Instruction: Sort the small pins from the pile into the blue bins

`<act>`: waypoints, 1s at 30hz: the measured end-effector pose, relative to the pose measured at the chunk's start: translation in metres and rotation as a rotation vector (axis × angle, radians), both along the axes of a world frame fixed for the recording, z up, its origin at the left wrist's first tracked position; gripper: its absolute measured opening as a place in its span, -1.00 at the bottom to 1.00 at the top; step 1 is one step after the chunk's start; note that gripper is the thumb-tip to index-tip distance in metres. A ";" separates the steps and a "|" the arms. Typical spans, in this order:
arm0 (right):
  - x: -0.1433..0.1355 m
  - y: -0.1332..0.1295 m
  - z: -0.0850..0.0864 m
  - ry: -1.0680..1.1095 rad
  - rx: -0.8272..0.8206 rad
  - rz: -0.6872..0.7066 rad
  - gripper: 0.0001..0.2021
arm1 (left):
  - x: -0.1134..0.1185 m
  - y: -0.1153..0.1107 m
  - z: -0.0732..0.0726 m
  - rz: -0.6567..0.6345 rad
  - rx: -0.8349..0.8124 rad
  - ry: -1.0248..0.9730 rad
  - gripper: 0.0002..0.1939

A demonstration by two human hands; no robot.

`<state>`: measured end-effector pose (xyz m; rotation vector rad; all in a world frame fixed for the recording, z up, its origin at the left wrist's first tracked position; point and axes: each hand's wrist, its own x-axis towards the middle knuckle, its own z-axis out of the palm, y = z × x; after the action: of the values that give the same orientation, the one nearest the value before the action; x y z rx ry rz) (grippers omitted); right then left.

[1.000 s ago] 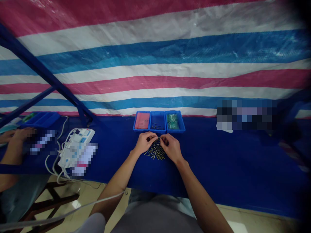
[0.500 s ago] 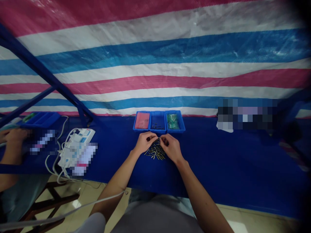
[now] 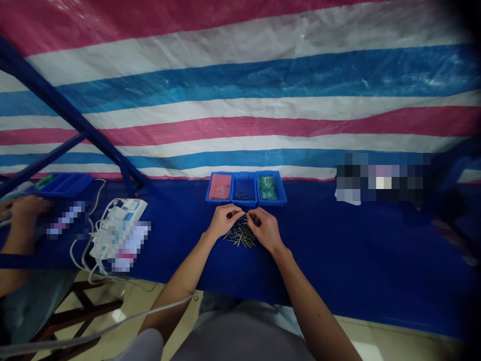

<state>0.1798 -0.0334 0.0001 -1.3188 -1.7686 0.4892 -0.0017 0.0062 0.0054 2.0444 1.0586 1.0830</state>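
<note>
Hardly a shift here over the last second: holding steady with left hand (image 3: pixel 221 220) and right hand (image 3: pixel 267 228), almost tip to tip, just over the far side of the pile of thin pins (image 3: pixel 241 237). Drawn into a pinch on the left, thumb against finger, and curled into much the same pinch on the right; too small to tell what, if anything, is gripped in there. Look below and between the hands for that pile, spread loose on the blue table (image 3: pixel 180 215). Just beyond the fingertips, see three blue bins (image 3: pixel 244 203), with loose pins (image 3: pixel 243 196) in the middle, pink packets (image 3: pixel 220 186) to the left, green packets (image 3: pixel 267 188) to the right. Well off past the left hand, beyond the power strip (image 3: pixel 130 213), catch a small leftward drift in a co-worker's hand (image 3: pixel 28 206); no bearing on this work, apparently. Suggests slow, fiddly fingertip work, probably mid-step, at one fixed spot over the pile.
</note>
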 end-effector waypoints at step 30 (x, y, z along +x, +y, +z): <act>0.000 -0.001 -0.002 -0.013 -0.003 0.022 -0.78 | -0.001 0.002 0.001 -0.012 -0.050 0.075 -0.57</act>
<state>0.1800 -0.0340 -0.0017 -1.3086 -1.7956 0.4968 -0.0031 0.0080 0.0068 2.0629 1.0979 0.9711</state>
